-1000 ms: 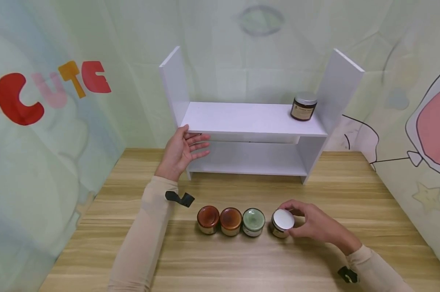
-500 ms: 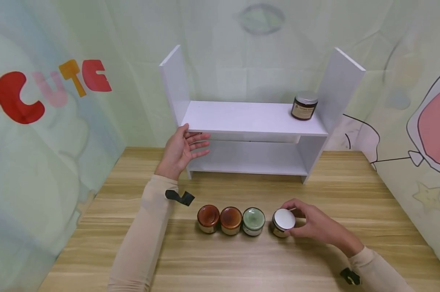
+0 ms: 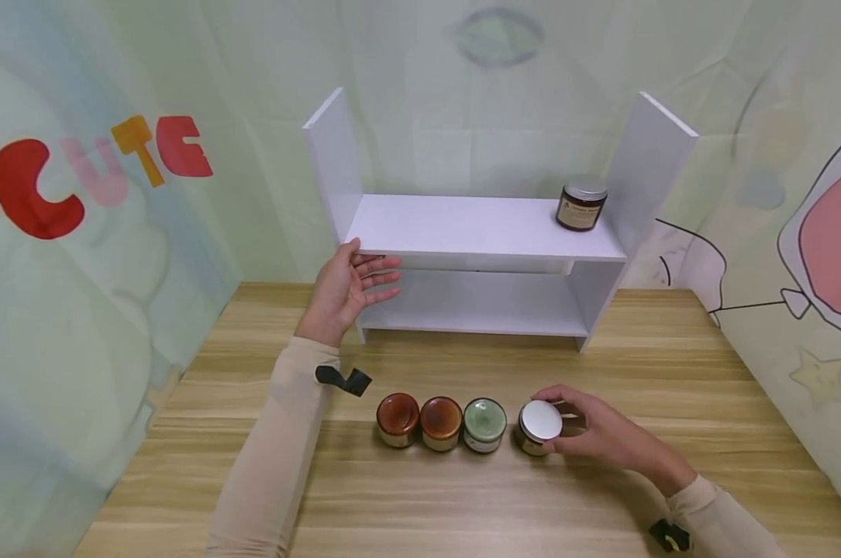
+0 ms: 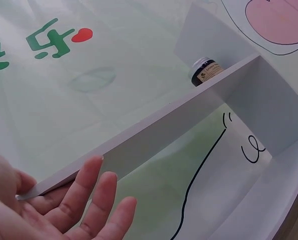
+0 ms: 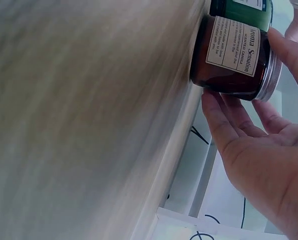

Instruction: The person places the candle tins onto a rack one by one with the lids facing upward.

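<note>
My left hand (image 3: 342,293) pinches the left front edge of the white shelf's (image 3: 462,225) upper board, thumb on top and index finger beneath. In the left wrist view its other fingers (image 4: 103,192) stretch out below the board. My right hand (image 3: 604,430) holds a scented candle (image 3: 541,421) on the table, thumb and fingers on either side. This candle is a brown glass jar with a silver lid; its label (image 5: 234,46) faces the right wrist camera. To its left, a green candle (image 3: 485,422) and two amber candles (image 3: 441,422) stand in a row.
Another lidded candle (image 3: 581,204) stands at the right end of the upper board, beside the shelf's right side panel (image 3: 653,170). The lower board (image 3: 476,302) lies beneath. A wood-grain table (image 3: 420,504) carries everything, with printed cloth (image 3: 280,155) hanging behind and at the sides.
Hardly anything differs. The right hand and its candle shift by a tiny amount, and the left hand stays on the shelf edge.
</note>
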`<state>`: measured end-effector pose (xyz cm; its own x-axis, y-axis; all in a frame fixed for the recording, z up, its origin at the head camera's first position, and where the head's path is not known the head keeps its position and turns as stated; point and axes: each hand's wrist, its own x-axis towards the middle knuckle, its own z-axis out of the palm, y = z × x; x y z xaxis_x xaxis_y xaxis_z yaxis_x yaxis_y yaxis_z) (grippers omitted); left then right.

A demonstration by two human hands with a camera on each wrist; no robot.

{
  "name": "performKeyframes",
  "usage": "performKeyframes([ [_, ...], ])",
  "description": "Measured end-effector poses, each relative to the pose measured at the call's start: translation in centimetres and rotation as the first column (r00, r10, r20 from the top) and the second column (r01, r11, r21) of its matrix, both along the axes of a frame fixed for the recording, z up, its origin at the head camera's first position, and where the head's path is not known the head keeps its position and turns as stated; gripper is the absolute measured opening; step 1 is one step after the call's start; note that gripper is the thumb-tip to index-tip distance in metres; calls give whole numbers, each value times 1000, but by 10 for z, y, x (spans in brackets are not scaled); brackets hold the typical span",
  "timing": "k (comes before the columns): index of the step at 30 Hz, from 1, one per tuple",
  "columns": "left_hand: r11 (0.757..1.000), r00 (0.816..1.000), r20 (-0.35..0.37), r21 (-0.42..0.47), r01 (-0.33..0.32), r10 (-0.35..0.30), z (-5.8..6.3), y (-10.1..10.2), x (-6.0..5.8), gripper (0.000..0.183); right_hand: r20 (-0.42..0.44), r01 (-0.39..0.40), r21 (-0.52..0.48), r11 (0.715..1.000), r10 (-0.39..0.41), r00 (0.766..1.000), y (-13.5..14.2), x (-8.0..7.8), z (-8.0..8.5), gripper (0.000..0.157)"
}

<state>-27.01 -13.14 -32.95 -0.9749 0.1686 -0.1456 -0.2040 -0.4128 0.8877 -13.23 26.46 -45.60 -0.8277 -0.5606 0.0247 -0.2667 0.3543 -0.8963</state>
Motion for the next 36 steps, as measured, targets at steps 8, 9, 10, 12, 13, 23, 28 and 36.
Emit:
performKeyframes([
  [8, 1000, 1000, 3, -4, -6, 6, -1, 0, -1, 43, -7, 6, -7, 1000, -6, 1000, -2, 2, 0, 56],
  [9, 1000, 1000, 4, -2, -6, 6, -2, 0, -1, 43, -10, 7, -9, 1000, -7, 1000, -2, 2, 0, 55],
  [10, 1000, 1000, 4, -2, -6, 6, -2, 0, -1, 43, -12, 9, -8, 1000, -9, 1000, -2, 2, 0, 54],
  [12, 1000, 1000, 6, -3, -6, 6, -3, 0, -1, 43, -14, 12, -7, 1000, -12, 1000, -3, 3, -1, 54],
  [13, 1000, 1000, 7, -4, -4, 4, -3, 0, -1, 43, -13, 14, -6, 1000, -15, 1000, -3, 3, -1, 54],
  [23, 1000, 1000, -5, 8, 4, -4, -2, -1, -1, 44, 2, 17, -18, 1000, -17, 1000, -5, 3, 0, 52],
  [28, 1000, 1000, -10, 14, 5, -5, -2, -1, -2, 44, 2, 31, -14, 999, -31, 1000, -5, 2, 0, 52],
  [36, 1000, 1000, -9, 10, 6, -6, -3, -1, -4, 43, 24, 45, -28, 999, -44, 999, -5, 2, 0, 52],
])
